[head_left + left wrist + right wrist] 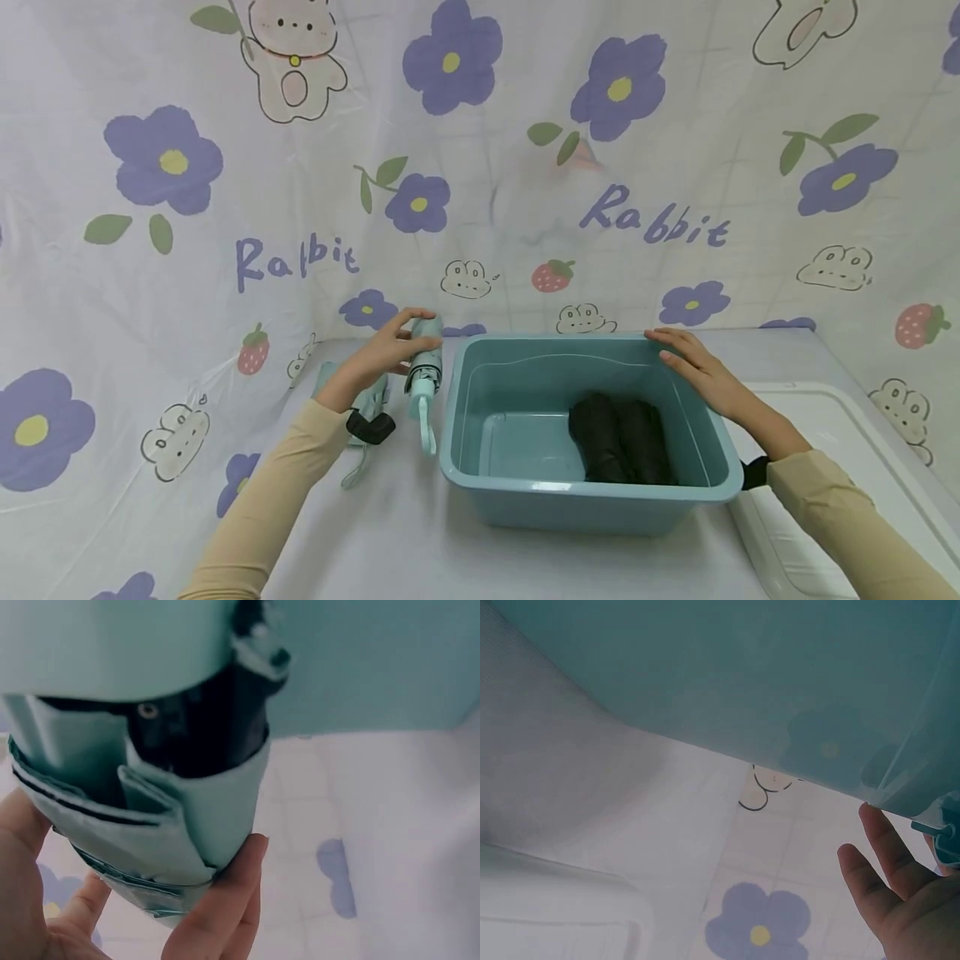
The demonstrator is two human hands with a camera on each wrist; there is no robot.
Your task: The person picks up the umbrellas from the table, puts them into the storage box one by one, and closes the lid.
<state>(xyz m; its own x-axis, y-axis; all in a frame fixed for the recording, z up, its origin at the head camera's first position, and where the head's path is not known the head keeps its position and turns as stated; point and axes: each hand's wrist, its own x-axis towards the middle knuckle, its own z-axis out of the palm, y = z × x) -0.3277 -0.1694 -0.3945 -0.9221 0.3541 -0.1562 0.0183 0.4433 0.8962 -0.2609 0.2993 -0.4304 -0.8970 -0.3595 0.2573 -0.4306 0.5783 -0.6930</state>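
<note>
In the head view my left hand grips a folded mint-green umbrella left of the teal bin, its handle and strap toward me. The left wrist view shows the thumb and fingers round the pleated canopy. My right hand rests on the bin's back right rim with fingers fairly straight; in the right wrist view the fingertips touch the bin's wall. Inside the bin, on its right side, two black rolled bundles lie side by side; their kind is unclear.
Partly hidden under my left forearm, another mint-green folded item with a strap lies on the white table. A white lid-like panel lies right of the bin. Behind the table hangs a printed curtain with flowers and rabbits.
</note>
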